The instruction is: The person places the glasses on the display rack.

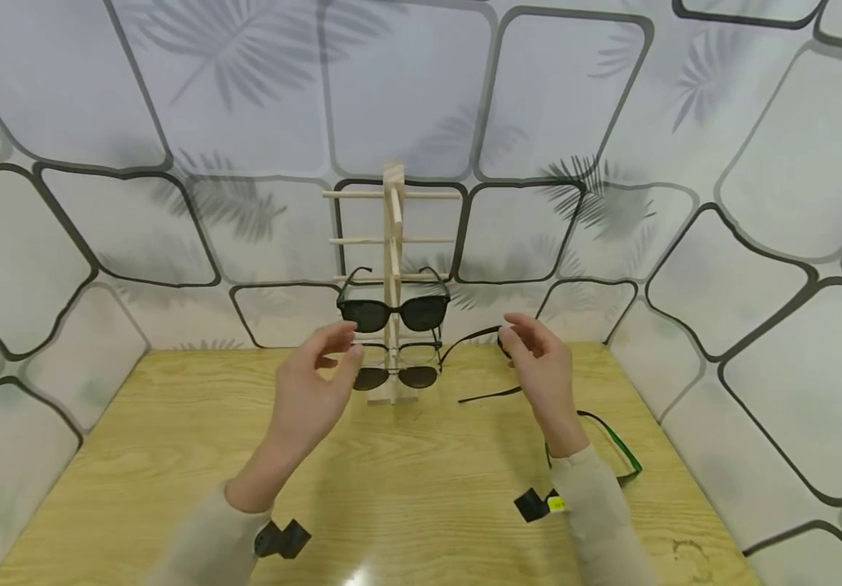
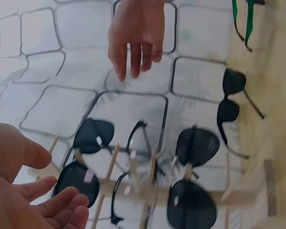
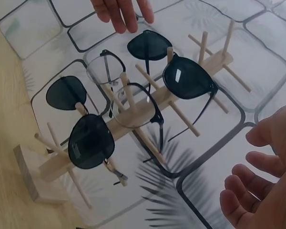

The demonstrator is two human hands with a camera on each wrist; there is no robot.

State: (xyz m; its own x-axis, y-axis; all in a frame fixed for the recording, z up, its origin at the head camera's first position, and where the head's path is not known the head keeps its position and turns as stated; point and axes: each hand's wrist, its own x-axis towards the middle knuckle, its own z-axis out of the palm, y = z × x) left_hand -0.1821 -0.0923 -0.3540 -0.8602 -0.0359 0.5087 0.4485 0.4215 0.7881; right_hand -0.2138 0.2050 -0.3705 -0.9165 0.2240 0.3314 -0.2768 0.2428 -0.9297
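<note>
My left hand [image 1: 311, 382] hovers at the left side of a wooden glasses stand [image 1: 393, 203], fingers loosely bent and holding nothing. Black sunglasses [image 1: 424, 313] hang on the stand's middle pegs. Below them sit clear-lens glasses [image 3: 133, 125] and, lowest, thin-framed dark sunglasses [image 1: 417, 377]. To the right of the stand, my right hand [image 1: 541, 374] is in the air with relaxed fingers, also empty in the right wrist view. Behind it in the head view, another pair of black sunglasses [image 2: 234, 81] lies on the table, partly hidden by that hand.
Green and black glasses [image 1: 627, 456] lie on the wooden table [image 1: 421, 488] by the right forearm, which partly covers them. Bare upper pegs [image 1: 431, 195] stick out from both sides of the stand. Patterned cloth walls [image 1: 406, 89] enclose the table at the back and sides.
</note>
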